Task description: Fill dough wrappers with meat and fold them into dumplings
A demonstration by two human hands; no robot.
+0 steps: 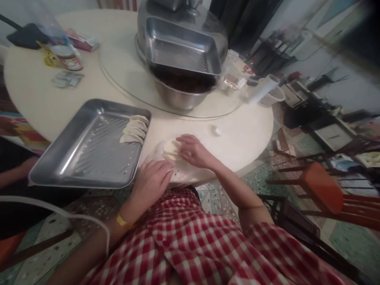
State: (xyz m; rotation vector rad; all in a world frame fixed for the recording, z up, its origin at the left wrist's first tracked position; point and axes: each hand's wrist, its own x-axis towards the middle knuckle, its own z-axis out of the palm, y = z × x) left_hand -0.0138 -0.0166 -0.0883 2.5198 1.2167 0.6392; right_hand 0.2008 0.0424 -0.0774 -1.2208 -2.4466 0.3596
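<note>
Where the near edge of the round table [246, 138] crosses the centre of the frame, a stack of dumpling wrappers [170, 149] is found lying on clear plastic. The right hand [193, 151] is laid palm down on the stack's right side, fingers extended and nothing gripped. The left hand [152, 179] is rested just below the stack at the table edge, loosely curled, empty, touching the plastic. A steel tray [74, 158] is noted at centre left, with three folded dumplings [134, 129] lined against its upper right rim. A metal bowl [178, 97] of dark filling is recorded at upper centre, covered by an upturned tray [181, 47].
</note>
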